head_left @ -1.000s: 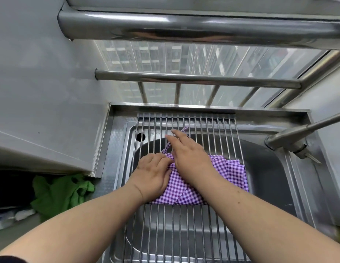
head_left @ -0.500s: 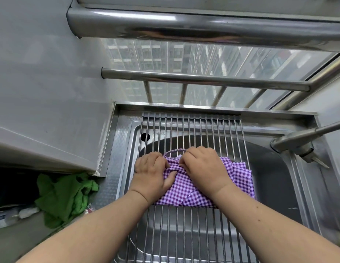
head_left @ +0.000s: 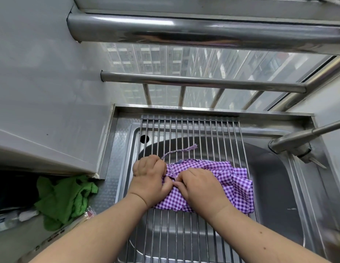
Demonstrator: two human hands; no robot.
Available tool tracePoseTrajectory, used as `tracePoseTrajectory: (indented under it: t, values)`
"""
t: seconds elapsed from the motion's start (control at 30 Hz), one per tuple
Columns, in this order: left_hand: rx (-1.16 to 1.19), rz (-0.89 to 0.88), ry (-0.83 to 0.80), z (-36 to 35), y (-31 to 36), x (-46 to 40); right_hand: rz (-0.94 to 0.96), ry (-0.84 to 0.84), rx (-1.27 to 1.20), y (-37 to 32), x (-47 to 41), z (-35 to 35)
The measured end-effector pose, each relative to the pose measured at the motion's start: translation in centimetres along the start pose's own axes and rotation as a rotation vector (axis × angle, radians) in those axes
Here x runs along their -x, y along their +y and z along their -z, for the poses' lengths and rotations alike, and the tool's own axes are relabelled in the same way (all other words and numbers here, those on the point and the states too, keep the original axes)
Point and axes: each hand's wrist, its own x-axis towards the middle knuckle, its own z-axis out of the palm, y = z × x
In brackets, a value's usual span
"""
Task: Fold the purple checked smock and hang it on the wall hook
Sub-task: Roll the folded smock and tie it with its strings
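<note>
The purple checked smock [head_left: 233, 179] lies bunched in a folded bundle on the steel roll-up rack [head_left: 193, 130] over the sink. A thin purple tie string [head_left: 176, 151] trails from it toward the back, its frayed end lying on the bars. My left hand [head_left: 149, 177] is closed on the bundle's left edge. My right hand [head_left: 201, 186] presses on the middle of the cloth, its fingertips pinching fabric against the left hand. No wall hook is in view.
The steel sink [head_left: 275, 186] sits under the rack, with a faucet [head_left: 296, 143] reaching in from the right. Steel window bars [head_left: 193, 82] run behind it. A green cloth [head_left: 64, 198] lies crumpled at the left, beside a grey wall panel [head_left: 42, 101].
My right hand drew back from the far string onto the bundle, and both hands gathered the cloth. The tie string now lies loose toward the back. The view shifted slightly.
</note>
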Motion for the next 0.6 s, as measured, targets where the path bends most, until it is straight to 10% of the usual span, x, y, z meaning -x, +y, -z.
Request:
tracePoseTrajectory:
  t: [0.6]
  values:
    - [0.034,0.028,0.057,0.0,-0.2,1.1,0.407,0.119,0.139,0.1,2.2,-0.7]
